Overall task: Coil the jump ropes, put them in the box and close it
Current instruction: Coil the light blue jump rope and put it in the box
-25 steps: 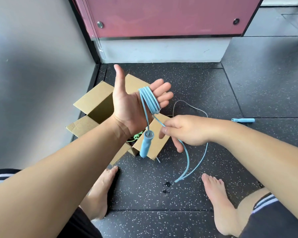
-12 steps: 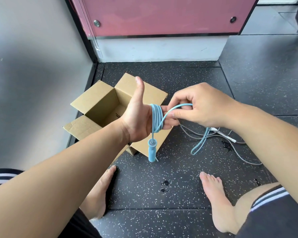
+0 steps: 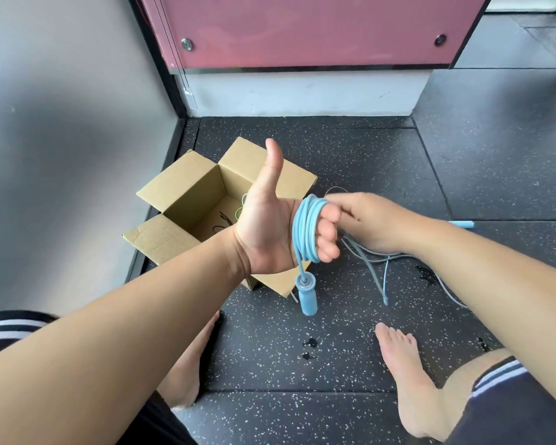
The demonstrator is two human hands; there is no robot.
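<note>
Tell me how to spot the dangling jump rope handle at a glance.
Start at the open cardboard box. In front of it the raised left hand has blue rope coiled round its fingers; the handle dangles just below that coil. Unlike the other blue handle, flat on the floor far right, it hangs in the air.

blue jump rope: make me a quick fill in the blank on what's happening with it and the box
The left hand has the blue jump rope wound around its ____. One blue handle hangs ____ the coil. The cardboard box has its flaps ____. The other blue handle lies on the ____.
Missing words: fingers, below, open, floor.
</note>
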